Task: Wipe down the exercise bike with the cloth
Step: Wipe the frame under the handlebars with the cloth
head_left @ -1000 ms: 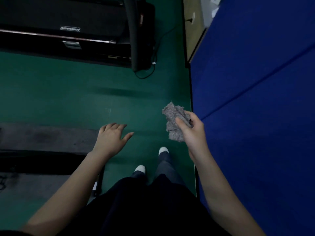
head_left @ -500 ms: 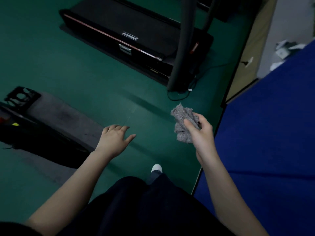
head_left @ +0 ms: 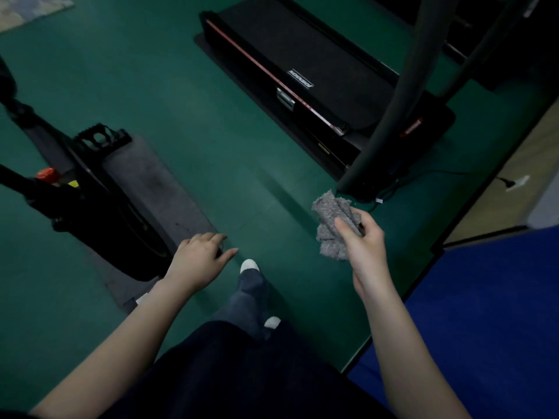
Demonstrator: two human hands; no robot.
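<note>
A crumpled grey cloth [head_left: 331,220] is bunched in my right hand [head_left: 364,240], which grips it in the air at centre right. The black exercise bike [head_left: 99,195] stands at the left on a grey mat [head_left: 160,189]; its pedal [head_left: 101,137] and a red knob [head_left: 45,172] show, and its upper parts run out of the frame. My left hand [head_left: 198,257] hovers with relaxed, spread fingers just right of the bike's lower end, holding nothing.
A black treadmill [head_left: 302,71] with a grey upright [head_left: 393,95] lies at the top right, a cable [head_left: 423,173] trailing beside it. A blue mat [head_left: 484,313] covers the right side. Green floor [head_left: 181,101] lies between the machines. My feet [head_left: 249,264] stand below my hands.
The view has swung left, bringing the exercise bike into sight and shifting the treadmill right. Both hands keep their poses; the cloth stays in my right hand.
</note>
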